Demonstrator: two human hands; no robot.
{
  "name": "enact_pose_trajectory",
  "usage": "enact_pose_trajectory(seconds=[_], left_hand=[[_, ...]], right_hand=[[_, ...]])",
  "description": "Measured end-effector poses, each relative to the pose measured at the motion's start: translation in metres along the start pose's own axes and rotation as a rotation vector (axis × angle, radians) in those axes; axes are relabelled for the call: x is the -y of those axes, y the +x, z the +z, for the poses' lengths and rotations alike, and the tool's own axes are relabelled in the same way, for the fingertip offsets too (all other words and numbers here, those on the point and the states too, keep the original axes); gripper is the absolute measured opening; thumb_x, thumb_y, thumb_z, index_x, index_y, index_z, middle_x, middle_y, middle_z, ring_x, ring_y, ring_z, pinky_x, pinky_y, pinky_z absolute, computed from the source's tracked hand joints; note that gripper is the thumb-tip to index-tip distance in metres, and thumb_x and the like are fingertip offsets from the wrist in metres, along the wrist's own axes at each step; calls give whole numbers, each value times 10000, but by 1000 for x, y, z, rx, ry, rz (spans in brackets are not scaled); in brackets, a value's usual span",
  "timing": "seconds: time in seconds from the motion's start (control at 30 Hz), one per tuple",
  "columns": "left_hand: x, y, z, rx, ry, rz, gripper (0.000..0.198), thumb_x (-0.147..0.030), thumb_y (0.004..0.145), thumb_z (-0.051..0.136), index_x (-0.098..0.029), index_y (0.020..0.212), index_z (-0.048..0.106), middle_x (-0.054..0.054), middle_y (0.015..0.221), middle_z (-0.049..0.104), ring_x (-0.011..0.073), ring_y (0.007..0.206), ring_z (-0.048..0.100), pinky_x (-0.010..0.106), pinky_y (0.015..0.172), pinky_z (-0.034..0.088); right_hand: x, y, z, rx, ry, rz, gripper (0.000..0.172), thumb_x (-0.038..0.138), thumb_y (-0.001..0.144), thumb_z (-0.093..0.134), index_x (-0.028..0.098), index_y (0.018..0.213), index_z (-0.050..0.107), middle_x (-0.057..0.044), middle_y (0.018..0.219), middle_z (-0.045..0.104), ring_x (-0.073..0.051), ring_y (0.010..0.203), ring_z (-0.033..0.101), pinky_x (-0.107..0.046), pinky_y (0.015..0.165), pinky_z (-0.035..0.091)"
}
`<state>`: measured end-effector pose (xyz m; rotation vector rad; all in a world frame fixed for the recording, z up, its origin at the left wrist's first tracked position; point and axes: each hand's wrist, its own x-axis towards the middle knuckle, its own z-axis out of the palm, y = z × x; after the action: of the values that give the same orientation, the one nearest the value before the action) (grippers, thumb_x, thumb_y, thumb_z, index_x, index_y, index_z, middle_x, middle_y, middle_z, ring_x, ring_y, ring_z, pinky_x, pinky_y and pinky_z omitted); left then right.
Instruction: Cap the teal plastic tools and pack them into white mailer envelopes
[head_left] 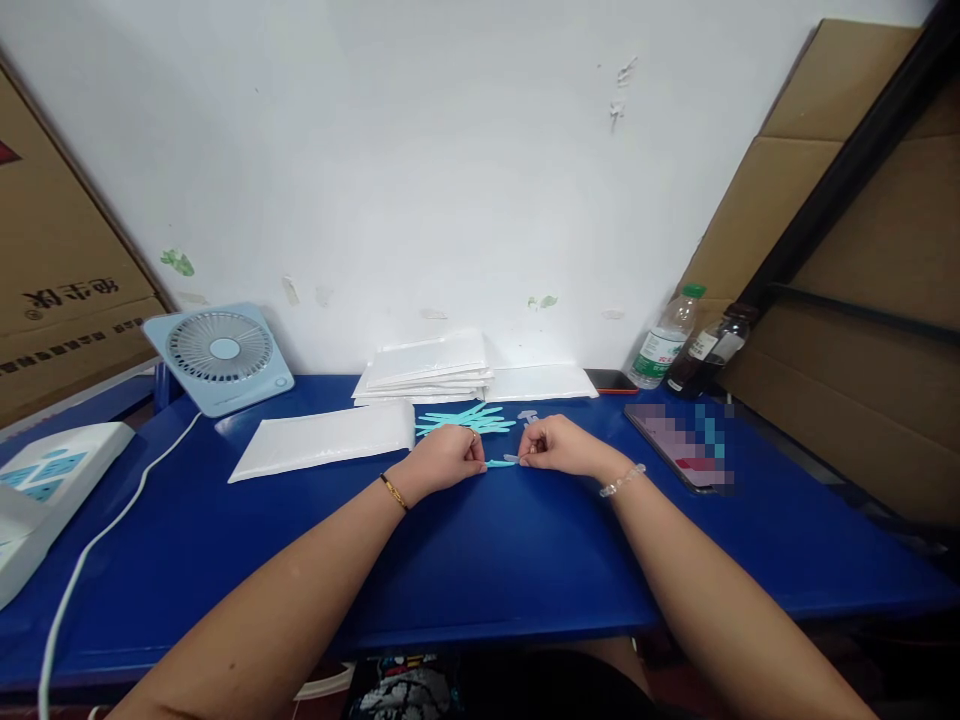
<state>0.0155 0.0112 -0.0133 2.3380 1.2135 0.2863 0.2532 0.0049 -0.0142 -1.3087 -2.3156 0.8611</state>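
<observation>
My left hand [448, 455] and my right hand [559, 445] rest close together on the blue table [480, 560], both with fingers pinched. Between them lies a thin light-blue strip [501, 463]; each hand grips one end of it. Just behind my hands is a loose pile of several similar light-blue strips [463, 419], with a small grey piece [528, 415] beside it. My left wrist wears a gold bracelet, my right wrist a clear bead bracelet.
White padded envelopes lie behind: one flat [322, 440], a stack [424, 368], another [540, 382]. A small blue fan [219, 352] stands at the left, its white cable [90, 550] trailing forward. A phone [679, 445] and two bottles [664, 348] are at the right. Cardboard boxes flank both sides.
</observation>
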Motion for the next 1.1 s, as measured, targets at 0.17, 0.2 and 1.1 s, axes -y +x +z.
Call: enact_pose_trajectory(seconds=[0.17,0.2,1.1], left_hand=[[-1,-1,-1,12,-12,-13,152,-341,732,611,-193,729,649,6,707,664,145,637,578,234,523,353],[-1,-1,-1,11,-14,-12,155,-342,733,611,-192,727,649,7,703,664,145,636,579,235,523,353],[31,8,-7,-257,258,9,178,-327,829,532,-194,875,641,60,930,636,210,857,582,287,700,415]], right_hand=[[0,-3,-5,9,-36,23,91,219,707,637,174,744,708,-16,708,693,-139,632,605,-229,552,436],[0,-3,-5,13,-37,24,92,217,706,636,174,745,709,-16,706,692,-140,630,604,-229,550,436],[-30,-11,-30,-200,-249,100,185,140,659,635,175,830,696,-32,780,680,-162,702,602,-237,627,433]])
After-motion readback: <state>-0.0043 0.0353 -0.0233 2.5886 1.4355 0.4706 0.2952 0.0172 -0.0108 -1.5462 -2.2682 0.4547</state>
